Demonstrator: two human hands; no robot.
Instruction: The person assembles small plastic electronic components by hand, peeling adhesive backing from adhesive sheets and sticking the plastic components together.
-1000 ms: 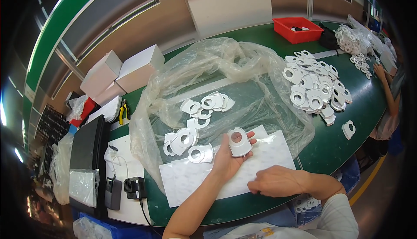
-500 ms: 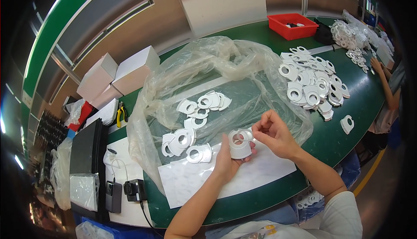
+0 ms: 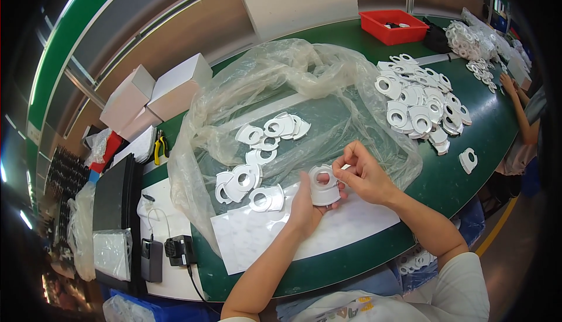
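Note:
My left hand (image 3: 304, 209) is closed around a white plastic part (image 3: 324, 194) with a round hole and a wide curved skirt. It is held above the white sheet (image 3: 351, 228) at the table's front edge. At the part's upper right rim my right hand (image 3: 367, 177) makes a pinch of thumb and forefinger; whatever sits between the fingertips is too small to make out. Several similar white parts (image 3: 267, 199) lie to the left, on and beside a clear plastic bag (image 3: 190, 146). A larger heap of them (image 3: 418, 102) is piled at the right.
One white part (image 3: 468, 160) lies alone at the right. A red bin (image 3: 393, 28) stands at the back. White boxes (image 3: 178, 85), yellow-handled pliers (image 3: 160, 146), a black case (image 3: 117, 205) and a black adapter (image 3: 180, 250) are at left. A co-worker's hand (image 3: 508, 83) is at far right.
My right hand has shifted slightly left and up, closer against the part's rim. A clear rounded piece seen between the part and my right fingers no longer shows separately.

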